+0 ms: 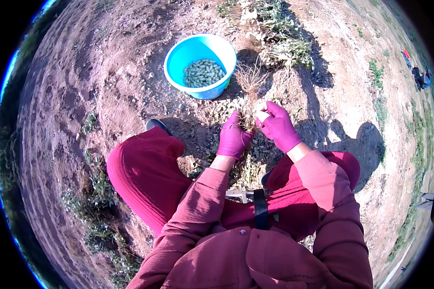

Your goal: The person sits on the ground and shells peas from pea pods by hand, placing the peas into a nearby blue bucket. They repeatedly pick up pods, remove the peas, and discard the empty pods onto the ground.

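My left hand (235,136), in a magenta glove, grips a bunch of dry peanut plant (252,81). Its thin, bristly stems or roots fan out away from me, beyond my fingers. My right hand (277,128), gloved alike, is at the right side of the bunch with its fingers bent. Something pale shows at its thumb and fingertips; whether it is a bare finger covering or a pod I cannot tell. Beyond my hands, slightly left, a blue plastic bucket (207,94) stands upright on the soil. Unshelled peanuts (203,74) cover its bottom.
A heap of pulled peanut plants (284,45) lies beyond the bucket to the right. More leafy plants (97,213) lie at my left. I sit low, knees apart, with leaf litter (251,169) between my legs. Far right are bright items (421,77), too small to identify.
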Demonstrator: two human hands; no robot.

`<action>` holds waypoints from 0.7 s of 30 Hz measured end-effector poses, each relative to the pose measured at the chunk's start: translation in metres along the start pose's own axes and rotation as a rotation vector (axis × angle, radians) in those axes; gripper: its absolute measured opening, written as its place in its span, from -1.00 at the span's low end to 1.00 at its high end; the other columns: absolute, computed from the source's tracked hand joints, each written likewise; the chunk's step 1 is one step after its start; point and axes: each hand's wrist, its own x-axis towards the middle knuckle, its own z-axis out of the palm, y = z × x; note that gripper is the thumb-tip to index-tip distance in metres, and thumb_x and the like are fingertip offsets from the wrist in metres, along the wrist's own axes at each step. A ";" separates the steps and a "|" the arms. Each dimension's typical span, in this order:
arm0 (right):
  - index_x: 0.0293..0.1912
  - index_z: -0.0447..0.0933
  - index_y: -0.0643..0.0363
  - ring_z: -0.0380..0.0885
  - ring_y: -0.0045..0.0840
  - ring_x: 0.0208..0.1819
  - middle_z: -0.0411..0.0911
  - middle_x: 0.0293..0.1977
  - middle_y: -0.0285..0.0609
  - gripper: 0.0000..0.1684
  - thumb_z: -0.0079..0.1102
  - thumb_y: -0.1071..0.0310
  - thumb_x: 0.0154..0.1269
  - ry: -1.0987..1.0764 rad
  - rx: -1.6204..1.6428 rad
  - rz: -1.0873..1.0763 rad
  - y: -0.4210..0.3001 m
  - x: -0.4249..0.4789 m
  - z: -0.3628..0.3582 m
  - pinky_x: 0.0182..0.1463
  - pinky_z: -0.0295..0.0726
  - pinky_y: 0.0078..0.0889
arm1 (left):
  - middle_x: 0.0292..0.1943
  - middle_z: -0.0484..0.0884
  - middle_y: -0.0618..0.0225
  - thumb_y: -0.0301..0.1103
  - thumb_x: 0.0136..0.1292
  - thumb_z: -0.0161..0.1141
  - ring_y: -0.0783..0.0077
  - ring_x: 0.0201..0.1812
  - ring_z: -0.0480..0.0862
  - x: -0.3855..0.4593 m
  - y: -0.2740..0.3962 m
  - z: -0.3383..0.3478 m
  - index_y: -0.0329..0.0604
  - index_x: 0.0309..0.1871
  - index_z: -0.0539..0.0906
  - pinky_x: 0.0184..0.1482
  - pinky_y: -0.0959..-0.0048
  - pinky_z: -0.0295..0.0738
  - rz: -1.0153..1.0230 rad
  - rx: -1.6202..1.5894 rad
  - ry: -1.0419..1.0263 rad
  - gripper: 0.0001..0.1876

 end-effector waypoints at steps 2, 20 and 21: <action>-0.26 0.46 0.10 0.19 -0.83 -0.68 0.42 -0.49 -0.36 -0.91 0.07 0.31 0.29 0.178 0.143 0.102 -0.012 0.004 0.010 -0.68 0.05 -0.70 | -0.19 0.65 0.25 -0.41 0.08 0.35 0.43 -0.19 0.63 0.007 -0.050 -0.009 -0.27 -0.07 0.51 -0.11 0.45 0.50 0.028 0.021 0.083 -0.64; -0.10 0.43 0.36 0.57 -0.51 -0.49 0.55 -0.45 -0.14 -0.76 -0.06 0.43 0.30 0.169 0.318 0.075 -0.014 0.099 0.024 -0.44 0.61 -0.50 | -0.10 0.58 0.34 -0.21 0.21 0.29 0.46 -0.12 0.53 -0.028 0.111 -0.164 -0.29 -0.01 0.53 0.01 0.45 0.41 0.339 -0.378 0.819 -0.61; -0.17 0.47 0.33 0.57 -0.53 -0.48 0.55 -0.44 -0.14 -0.80 -0.07 0.42 0.30 0.135 0.309 0.045 -0.010 0.089 0.024 -0.43 0.62 -0.49 | -0.15 0.58 0.36 -0.20 0.21 0.28 0.48 -0.16 0.53 -0.035 0.145 -0.180 -0.27 -0.03 0.55 -0.01 0.46 0.42 0.418 -0.518 0.835 -0.63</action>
